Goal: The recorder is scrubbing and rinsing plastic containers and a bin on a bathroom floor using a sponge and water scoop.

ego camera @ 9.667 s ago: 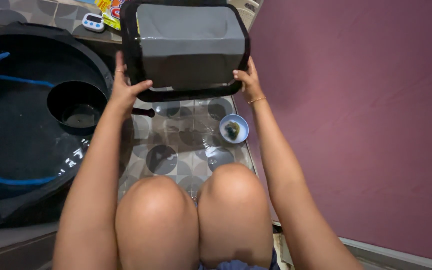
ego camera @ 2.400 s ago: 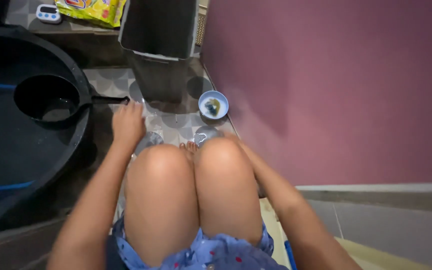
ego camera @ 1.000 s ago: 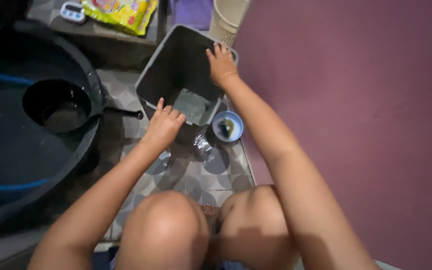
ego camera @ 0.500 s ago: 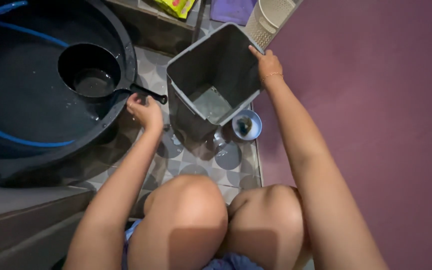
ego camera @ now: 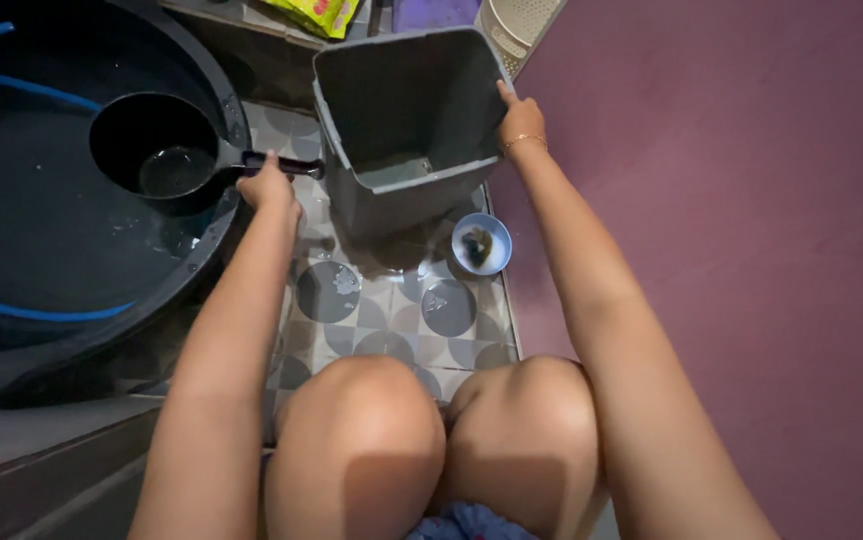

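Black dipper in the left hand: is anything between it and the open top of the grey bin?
Nothing visible. The left hand grips the handle of the black round plastic dipper; the handle's tip nearly reaches the grey square plastic bin, which the right hand holds by its rim.

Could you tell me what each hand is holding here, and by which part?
The left hand grips the black dipper by its handle; the right hand holds the grey bin by its right rim.

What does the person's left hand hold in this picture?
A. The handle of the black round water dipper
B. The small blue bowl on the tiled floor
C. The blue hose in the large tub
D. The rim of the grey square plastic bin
A: the left hand grips the handle of the black round water dipper; the right hand holds the grey square plastic bin.
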